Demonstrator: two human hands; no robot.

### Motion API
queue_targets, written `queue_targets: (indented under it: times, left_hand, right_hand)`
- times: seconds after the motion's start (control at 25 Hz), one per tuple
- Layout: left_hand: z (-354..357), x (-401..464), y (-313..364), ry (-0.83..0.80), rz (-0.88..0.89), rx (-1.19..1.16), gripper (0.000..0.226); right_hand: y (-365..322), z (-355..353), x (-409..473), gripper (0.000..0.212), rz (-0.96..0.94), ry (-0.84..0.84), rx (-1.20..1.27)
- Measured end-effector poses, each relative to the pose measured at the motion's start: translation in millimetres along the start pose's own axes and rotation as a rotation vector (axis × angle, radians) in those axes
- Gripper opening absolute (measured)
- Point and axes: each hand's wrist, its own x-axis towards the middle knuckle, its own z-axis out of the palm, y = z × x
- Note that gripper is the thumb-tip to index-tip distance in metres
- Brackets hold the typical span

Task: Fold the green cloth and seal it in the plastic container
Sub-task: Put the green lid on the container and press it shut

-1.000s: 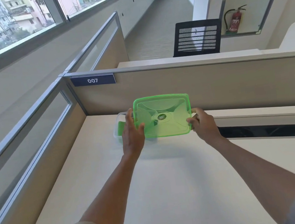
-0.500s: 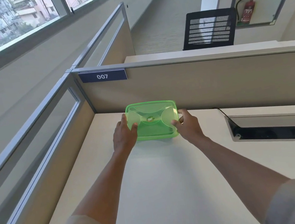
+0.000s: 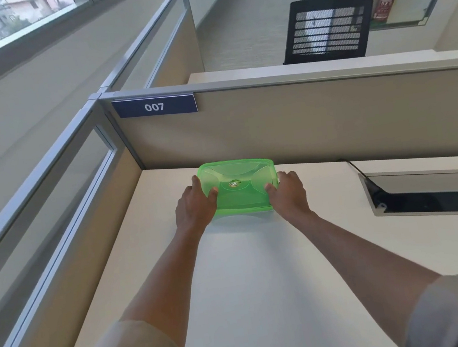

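A translucent green lid (image 3: 238, 185) lies flat on top of the plastic container, which stands on the white desk near the back partition. The lid covers the container, so the green cloth inside cannot be made out. My left hand (image 3: 195, 207) grips the lid's left edge, thumb on top. At the right edge, my right hand (image 3: 287, 191) holds on the same way, thumb pressing on the lid.
A beige partition with a "007" plate (image 3: 155, 106) rises just behind the container. A side partition (image 3: 57, 197) runs along the left. An open cable slot (image 3: 436, 191) with a black cable is set in the desk (image 3: 252, 287) at right.
The lid was held tilted above the container, then came down and left onto it. Both hands now press its edges, and the container's clear left end no longer shows.
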Motion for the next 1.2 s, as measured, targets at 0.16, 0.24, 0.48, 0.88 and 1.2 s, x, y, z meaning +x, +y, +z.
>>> queue_targets:
  times: [0.16,0.24,0.48,0.88,1.2]
  left_hand:
    - [0,-1,1,-0.014,0.017,0.036,0.067]
    - [-1,0,1,-0.023,0.026,0.061,0.067]
    - [6,1,3,-0.028,0.024,0.073,0.060]
    - [11,2,1,0.001,0.030,0.153,0.062]
    - [8,4,-1,0.005,0.033,0.170,0.065]
  right_hand:
    - [1,0,-3,0.038,-0.024,-0.018,0.007]
    - [0,-1,-5,0.044,-0.040,-0.043,0.011]
    - [-3,-1,-6,0.053,-0.065,-0.083,-0.148]
    - [1,5,-12,0.058,-0.080,-0.095,-0.288]
    - [4,6,-8,0.058,-0.095,-0.131,-0.318]
